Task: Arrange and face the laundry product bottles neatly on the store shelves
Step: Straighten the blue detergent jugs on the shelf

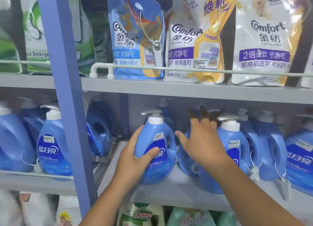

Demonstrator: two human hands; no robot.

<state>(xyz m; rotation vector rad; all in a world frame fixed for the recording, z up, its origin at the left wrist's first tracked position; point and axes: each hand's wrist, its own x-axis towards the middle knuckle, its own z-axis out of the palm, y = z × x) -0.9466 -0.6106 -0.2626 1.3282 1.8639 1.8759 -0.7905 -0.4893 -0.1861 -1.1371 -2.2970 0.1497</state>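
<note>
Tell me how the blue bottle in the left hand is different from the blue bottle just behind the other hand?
The held bottle stands clear at the shelf front, gripped by the left hand; the neighbour bottle sits further back, partly hidden by the open right hand. The held bottle's pump points left, as does the neighbour's. Both are blue with white pumps and price stickers.

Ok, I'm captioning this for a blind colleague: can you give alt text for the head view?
A person's left hand grips a blue pump bottle on the middle store shelf, while the open right hand reaches toward more blue bottles behind it. Comfort softener pouches stand on the shelf above.
</note>
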